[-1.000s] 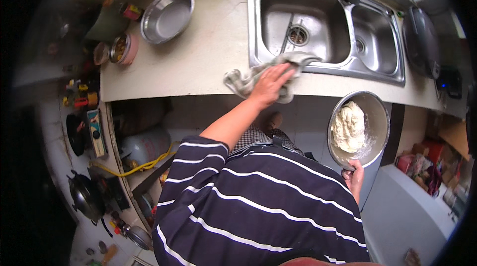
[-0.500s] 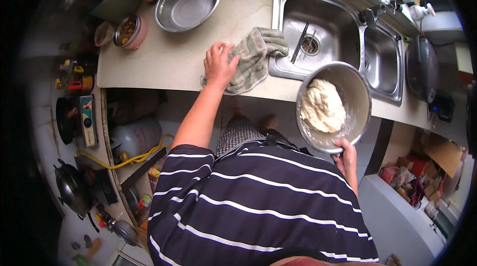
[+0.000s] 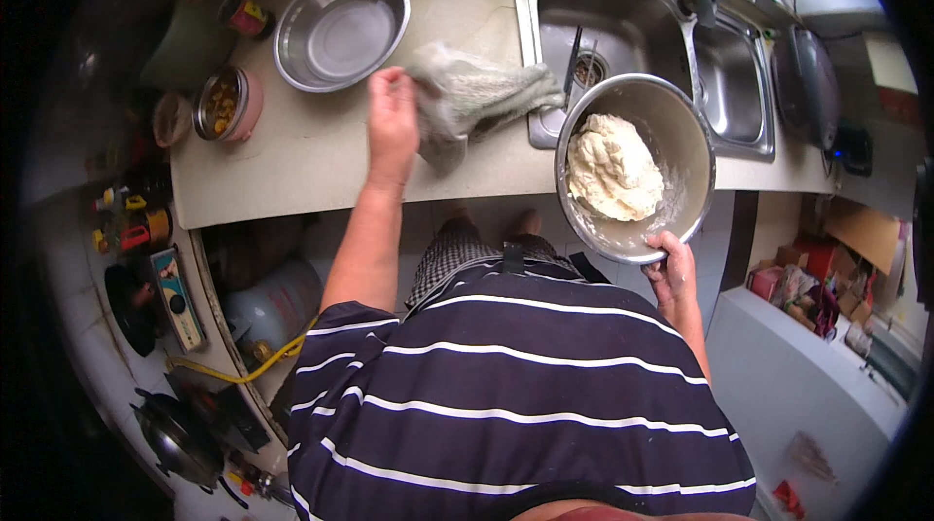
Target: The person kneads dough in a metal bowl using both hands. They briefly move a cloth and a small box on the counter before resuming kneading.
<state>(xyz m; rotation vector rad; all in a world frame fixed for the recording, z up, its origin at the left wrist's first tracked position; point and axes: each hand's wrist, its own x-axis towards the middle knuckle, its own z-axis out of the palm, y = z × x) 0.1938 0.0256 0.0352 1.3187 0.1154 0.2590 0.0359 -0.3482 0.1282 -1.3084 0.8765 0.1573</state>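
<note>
Left hand (image 3: 392, 122) clutches a grey cloth (image 3: 472, 98) on the table (image 3: 311, 156) near its front edge, while right hand (image 3: 673, 268) grips the dough bowl (image 3: 681, 146) rim.

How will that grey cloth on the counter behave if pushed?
The grey crumpled cloth is probably floppy: it lies bunched in folds, one end drooping over the steel sink's rim. Under the left hand it would likely wrinkle and drag rather than slide flat. Likely light.
</note>
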